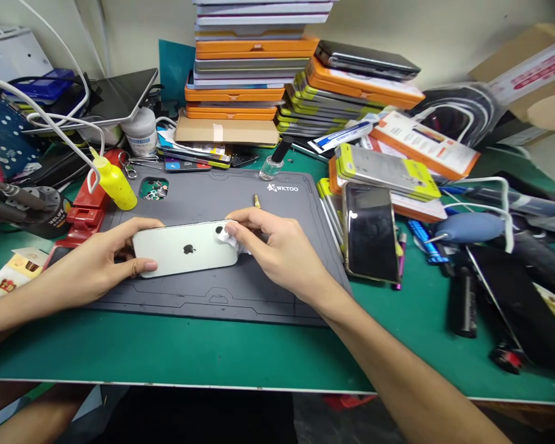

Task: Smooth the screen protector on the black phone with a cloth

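A white smartphone (169,251) with a dark apple logo is held back side up, tilted above the grey work mat (268,302). My left hand (104,259) grips its left end, thumb on the back and fingers behind the edge. My right hand (277,250) pinches a crumpled white tissue (226,234) against the phone's camera corner at the right end. Part of the tissue is hidden by the fingers. Just beyond my right hand lies a small brass-coloured tip (256,201). Farther back on the mat stands a clear glass bottle (272,166) with a black cap.
Stacked orange and grey boxes (235,95) rise at the back. A dark-screened phone (370,231) leans on boxes at the right. On the left are a yellow squeeze bottle (115,185), a white paste jar (141,132) and a red tool (86,209). The green table's front edge (222,387) runs nearby.
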`<state>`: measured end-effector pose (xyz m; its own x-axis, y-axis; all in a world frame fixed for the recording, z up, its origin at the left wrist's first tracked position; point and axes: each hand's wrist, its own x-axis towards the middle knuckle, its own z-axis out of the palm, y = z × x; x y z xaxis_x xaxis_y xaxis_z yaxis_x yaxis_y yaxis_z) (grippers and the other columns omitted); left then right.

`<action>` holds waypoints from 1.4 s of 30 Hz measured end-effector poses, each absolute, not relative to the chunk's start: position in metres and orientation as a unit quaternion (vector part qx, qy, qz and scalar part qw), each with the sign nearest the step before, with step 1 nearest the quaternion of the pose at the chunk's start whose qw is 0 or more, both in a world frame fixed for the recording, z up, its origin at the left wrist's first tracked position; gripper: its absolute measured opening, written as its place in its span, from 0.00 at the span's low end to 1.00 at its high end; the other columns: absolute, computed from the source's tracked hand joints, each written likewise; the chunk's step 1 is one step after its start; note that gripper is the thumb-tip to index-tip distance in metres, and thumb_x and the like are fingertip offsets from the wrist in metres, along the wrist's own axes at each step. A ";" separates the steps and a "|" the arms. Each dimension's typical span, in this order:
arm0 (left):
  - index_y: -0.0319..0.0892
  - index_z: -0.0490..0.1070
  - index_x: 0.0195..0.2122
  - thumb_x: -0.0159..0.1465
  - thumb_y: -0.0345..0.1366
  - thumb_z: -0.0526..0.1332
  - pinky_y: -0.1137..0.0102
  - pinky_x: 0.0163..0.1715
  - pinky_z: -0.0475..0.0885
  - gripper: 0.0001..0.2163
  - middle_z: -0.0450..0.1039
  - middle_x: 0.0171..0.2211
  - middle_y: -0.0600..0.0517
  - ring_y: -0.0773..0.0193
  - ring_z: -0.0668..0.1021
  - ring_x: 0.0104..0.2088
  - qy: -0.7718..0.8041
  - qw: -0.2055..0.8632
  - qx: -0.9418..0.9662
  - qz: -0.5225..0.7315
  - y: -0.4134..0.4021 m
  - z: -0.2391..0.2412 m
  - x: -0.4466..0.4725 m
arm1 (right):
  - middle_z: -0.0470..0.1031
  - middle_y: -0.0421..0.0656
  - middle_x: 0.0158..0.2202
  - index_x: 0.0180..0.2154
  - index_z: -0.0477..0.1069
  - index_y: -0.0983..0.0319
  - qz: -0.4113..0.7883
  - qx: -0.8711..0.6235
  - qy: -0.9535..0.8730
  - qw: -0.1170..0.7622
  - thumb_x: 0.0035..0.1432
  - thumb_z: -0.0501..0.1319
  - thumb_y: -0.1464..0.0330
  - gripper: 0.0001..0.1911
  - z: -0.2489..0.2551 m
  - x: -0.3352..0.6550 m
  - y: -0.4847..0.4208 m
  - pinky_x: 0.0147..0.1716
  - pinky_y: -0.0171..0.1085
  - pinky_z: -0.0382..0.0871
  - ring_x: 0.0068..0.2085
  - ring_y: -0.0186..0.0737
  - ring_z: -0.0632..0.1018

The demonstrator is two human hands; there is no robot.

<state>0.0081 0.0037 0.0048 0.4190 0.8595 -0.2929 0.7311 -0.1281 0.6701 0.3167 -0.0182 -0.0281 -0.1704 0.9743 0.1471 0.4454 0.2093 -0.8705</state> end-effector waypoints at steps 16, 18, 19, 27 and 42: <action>0.50 0.69 0.68 0.64 0.61 0.65 0.59 0.47 0.79 0.34 0.80 0.55 0.47 0.49 0.83 0.48 0.519 0.403 0.748 0.089 0.003 0.004 0.009 | 0.84 0.41 0.32 0.40 0.82 0.57 0.318 -0.538 -0.695 0.355 0.71 0.64 0.54 0.15 -0.024 0.321 -0.020 0.33 0.39 0.67 0.31 0.40 0.79; 0.49 0.68 0.68 0.64 0.61 0.65 0.59 0.47 0.80 0.35 0.79 0.56 0.46 0.48 0.83 0.49 0.521 0.408 0.744 0.089 0.003 0.004 0.010 | 0.81 0.39 0.29 0.39 0.81 0.57 0.313 -0.544 -0.688 0.365 0.69 0.66 0.52 0.16 -0.028 0.316 -0.019 0.32 0.39 0.65 0.29 0.39 0.77; 0.49 0.68 0.68 0.64 0.61 0.65 0.59 0.47 0.80 0.35 0.79 0.57 0.46 0.48 0.83 0.49 0.522 0.410 0.743 0.088 0.003 0.004 0.010 | 0.79 0.38 0.27 0.37 0.80 0.58 0.308 -0.549 -0.684 0.368 0.69 0.67 0.52 0.16 -0.030 0.313 -0.018 0.31 0.39 0.64 0.28 0.38 0.76; 0.49 0.69 0.69 0.65 0.59 0.66 0.59 0.49 0.80 0.35 0.79 0.60 0.46 0.49 0.83 0.50 0.507 0.420 0.745 0.106 0.003 0.002 0.008 | 0.80 0.39 0.28 0.37 0.79 0.57 0.288 -0.557 -0.698 0.347 0.72 0.62 0.54 0.16 -0.027 0.309 -0.021 0.31 0.39 0.63 0.28 0.38 0.75; 0.50 0.70 0.67 0.66 0.47 0.67 0.66 0.44 0.73 0.28 0.82 0.52 0.50 0.57 0.81 0.42 0.484 0.440 0.748 0.112 -0.003 0.001 0.009 | 0.78 0.39 0.26 0.37 0.78 0.56 0.305 -0.563 -0.703 0.309 0.68 0.60 0.47 0.21 -0.022 0.310 -0.025 0.29 0.38 0.64 0.27 0.40 0.75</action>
<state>0.0092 -0.0035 0.0009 0.5058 0.8228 -0.2592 0.6260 -0.1434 0.7665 0.3101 -0.0248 -0.0221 -0.1744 0.9806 0.0900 0.6031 0.1786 -0.7774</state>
